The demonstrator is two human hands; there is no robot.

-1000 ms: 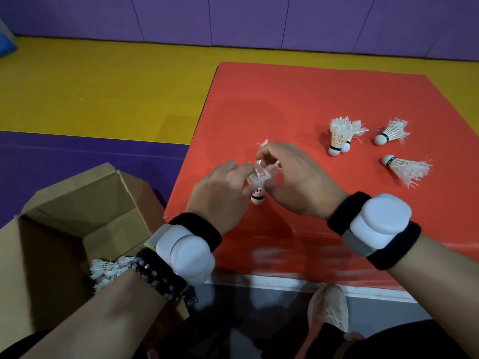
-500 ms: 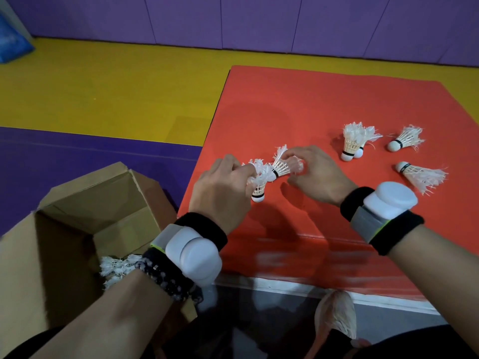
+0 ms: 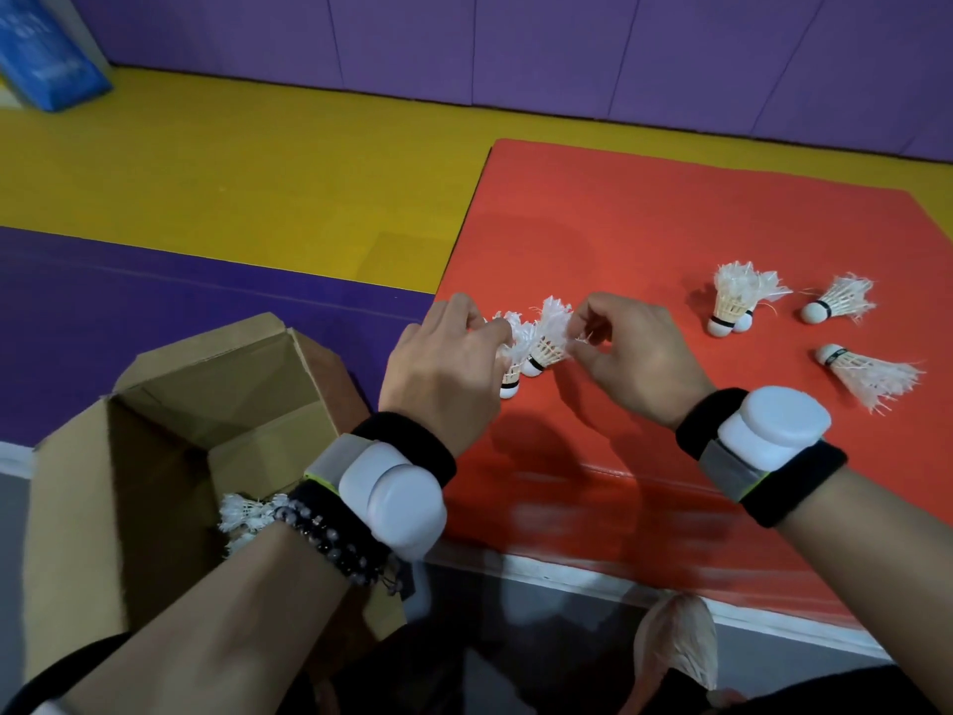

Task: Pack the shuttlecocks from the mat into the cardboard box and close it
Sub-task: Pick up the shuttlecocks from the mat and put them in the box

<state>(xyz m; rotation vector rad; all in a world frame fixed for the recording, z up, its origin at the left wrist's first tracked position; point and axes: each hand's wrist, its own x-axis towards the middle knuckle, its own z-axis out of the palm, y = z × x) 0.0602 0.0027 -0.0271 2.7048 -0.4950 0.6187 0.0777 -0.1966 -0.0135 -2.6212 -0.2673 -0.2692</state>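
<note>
Near the middle of the frame the left hand (image 3: pixel 443 374) and the right hand (image 3: pixel 634 353) are meeting over the near-left part of the red mat (image 3: pixel 644 219). The left grip is closing around one shuttlecock (image 3: pixel 510 376), its white cork pointing down toward the mat, while the right grip is pinching the frayed feathers of a second shuttlecock (image 3: pixel 546 343) just beside it — the two birdies are touching or nearly so. Farther right on the mat a pair of shuttlecocks (image 3: pixel 735 301) is standing cork-down and pressed together, another shuttlecock (image 3: pixel 838 304) is lying on its side near the right edge, and a fourth one (image 3: pixel 871 374) is lying below it with feathers splayed to the right. In the lower left the cardboard box (image 3: pixel 170 436) is sitting open on the floor, flaps up — white feathers of packed shuttlecocks (image 3: pixel 247 516) are showing inside, partly hidden by the left wrist. Both wrists are wearing black bands with white pods.
</note>
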